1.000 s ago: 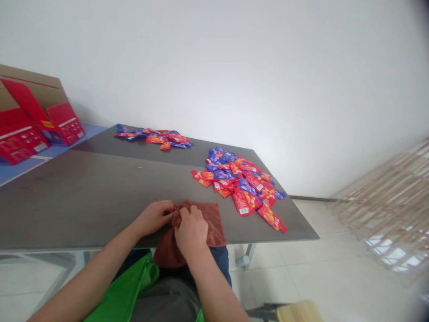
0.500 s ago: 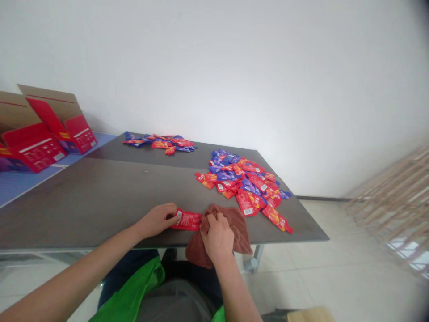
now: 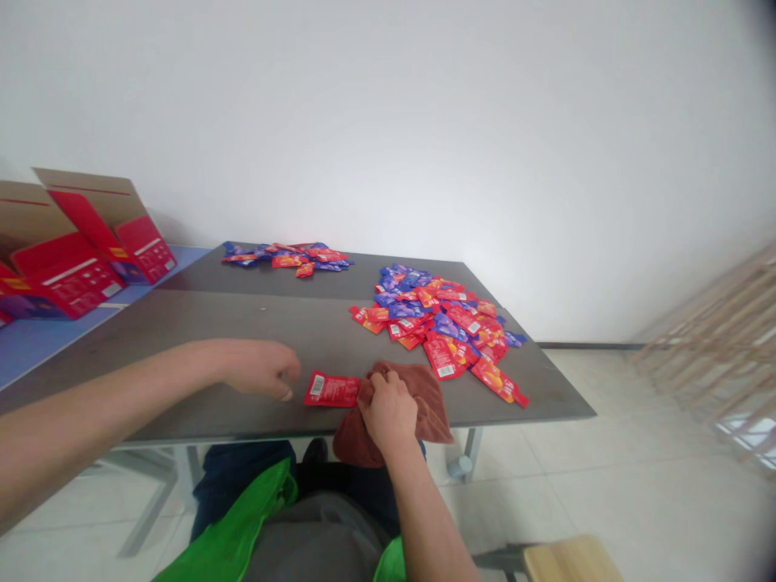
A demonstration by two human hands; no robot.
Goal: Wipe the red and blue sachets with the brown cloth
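A red pouch [image 3: 331,390] with a white barcode label lies flat near the table's front edge, its right end against a brown cloth [image 3: 428,400]. My right hand [image 3: 389,411] grips the bunched cloth at that end of the pouch, and part of the cloth hangs over the edge. Left of the pouch, apart from it, my left hand [image 3: 263,369] hovers over the table with nothing in it, thumb and fingers loosely curved with a gap between them.
A heap of red and purple pouches [image 3: 445,319] covers the right side of the dark table [image 3: 182,319]. A smaller pile [image 3: 288,257] lies at the back. Open red cartons [image 3: 142,246] stand at left on a blue surface. A wooden stool [image 3: 573,559] is at lower right.
My left hand has let go of the red pouch's left end and moved left and up, away from it. My right hand stays on the brown cloth.
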